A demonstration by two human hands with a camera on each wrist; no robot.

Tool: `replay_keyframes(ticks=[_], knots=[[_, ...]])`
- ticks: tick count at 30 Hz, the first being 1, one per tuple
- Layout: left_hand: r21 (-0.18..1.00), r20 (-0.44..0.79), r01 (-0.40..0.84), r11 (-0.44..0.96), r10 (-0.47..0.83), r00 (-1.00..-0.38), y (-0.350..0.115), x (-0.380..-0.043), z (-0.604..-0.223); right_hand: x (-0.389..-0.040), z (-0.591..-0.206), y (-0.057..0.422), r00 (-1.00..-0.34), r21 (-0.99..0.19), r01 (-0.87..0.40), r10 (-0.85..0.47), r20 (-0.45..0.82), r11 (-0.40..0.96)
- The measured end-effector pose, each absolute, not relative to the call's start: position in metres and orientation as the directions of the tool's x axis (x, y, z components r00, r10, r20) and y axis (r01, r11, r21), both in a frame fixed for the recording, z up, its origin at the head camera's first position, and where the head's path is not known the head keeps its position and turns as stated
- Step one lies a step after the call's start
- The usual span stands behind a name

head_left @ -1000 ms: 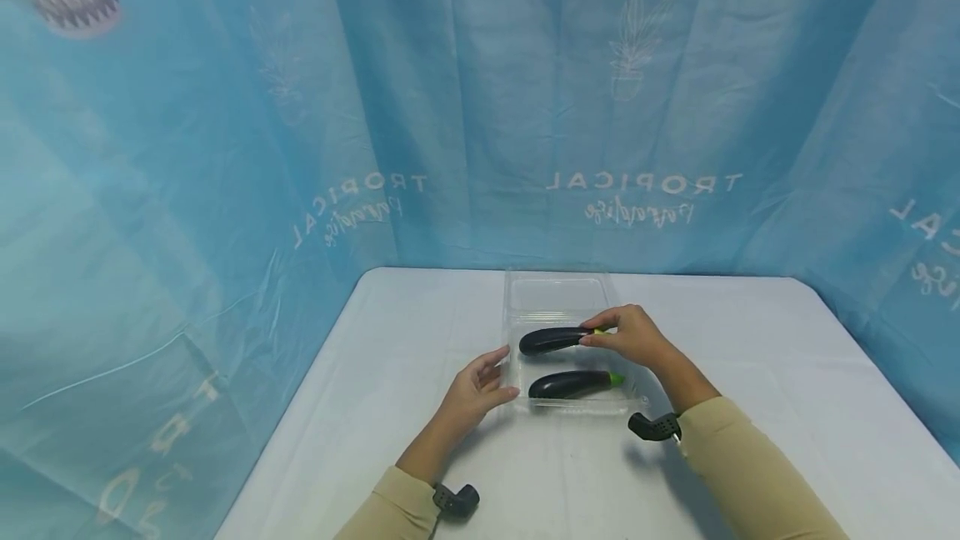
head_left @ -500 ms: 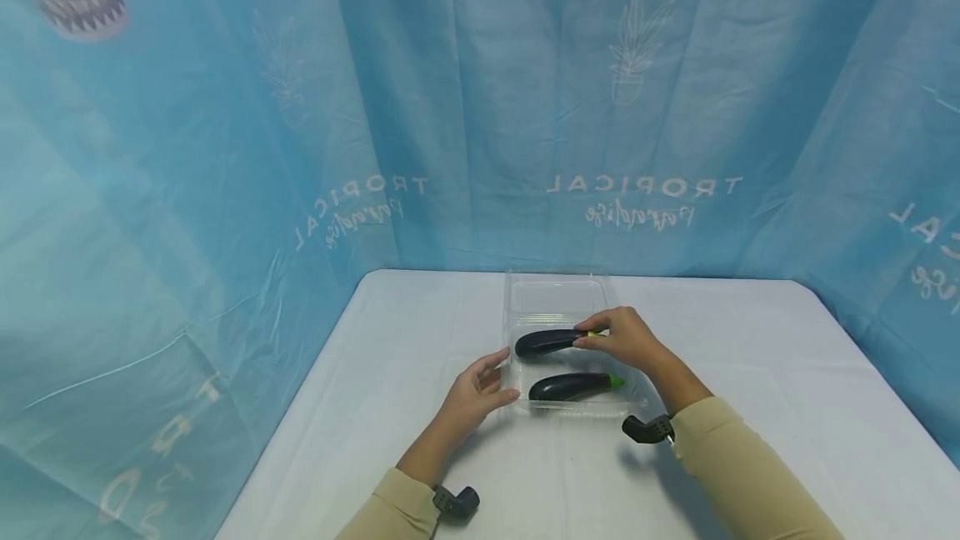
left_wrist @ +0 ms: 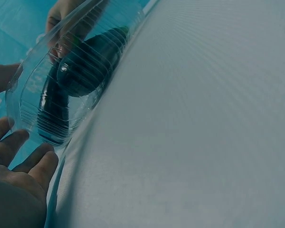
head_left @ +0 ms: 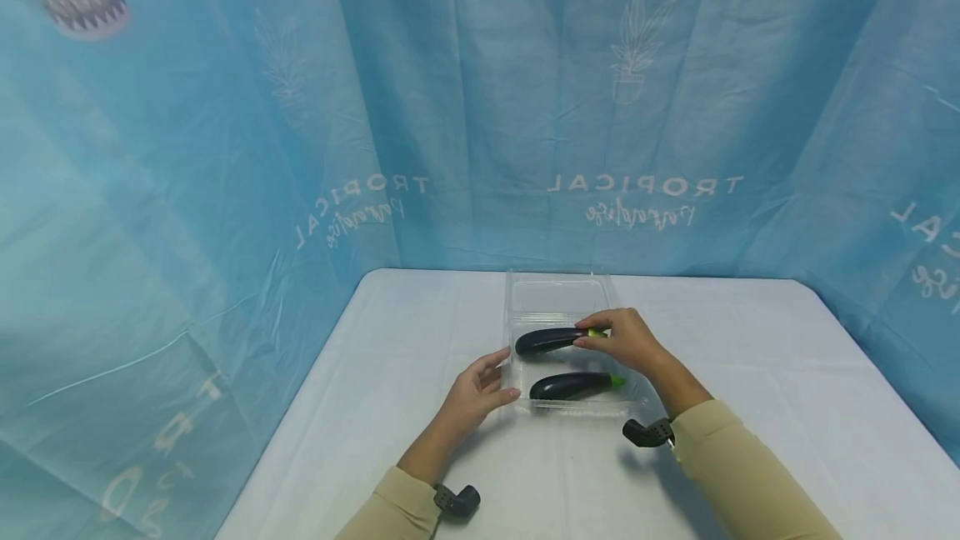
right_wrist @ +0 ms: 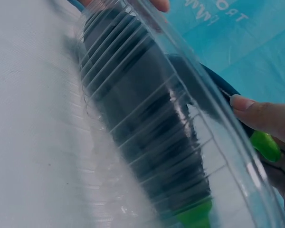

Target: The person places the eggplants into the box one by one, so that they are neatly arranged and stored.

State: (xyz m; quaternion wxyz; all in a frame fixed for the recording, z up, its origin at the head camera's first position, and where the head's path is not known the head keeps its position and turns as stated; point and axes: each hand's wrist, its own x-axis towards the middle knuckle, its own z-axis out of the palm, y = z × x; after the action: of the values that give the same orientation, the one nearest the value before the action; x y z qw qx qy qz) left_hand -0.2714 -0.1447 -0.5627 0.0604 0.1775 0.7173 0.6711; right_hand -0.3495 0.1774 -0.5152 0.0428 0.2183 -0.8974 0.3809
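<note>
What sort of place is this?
Probably a makeshift recording booth, not a working kitchen: blue printed curtains hang behind and beside a white-covered table, and black camera-like devices sit at both wrists. The room beyond isn't visible.

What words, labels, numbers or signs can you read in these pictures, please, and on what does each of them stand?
"TROPICAL": mirrored, on the blue curtain, at centre and left.
"Paradise": mirrored script, below each of those.
Partial lettering at the curtain's right edge and lower left: cut off or too faint to read in full.
Clear container and eggplants: no readable label.
</note>
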Motion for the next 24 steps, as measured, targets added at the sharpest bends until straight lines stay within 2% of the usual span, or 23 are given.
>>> replay_keyframes(ticks=[24], knots=[[0.982,0.168,0.189,0.030,0.335,-0.927,-0.1440,-0.2716,-0.5661,-0.3434,-0.5164,0.1826,-0.903,-0.682,-0.426,-0.321,0.285,0.595]])
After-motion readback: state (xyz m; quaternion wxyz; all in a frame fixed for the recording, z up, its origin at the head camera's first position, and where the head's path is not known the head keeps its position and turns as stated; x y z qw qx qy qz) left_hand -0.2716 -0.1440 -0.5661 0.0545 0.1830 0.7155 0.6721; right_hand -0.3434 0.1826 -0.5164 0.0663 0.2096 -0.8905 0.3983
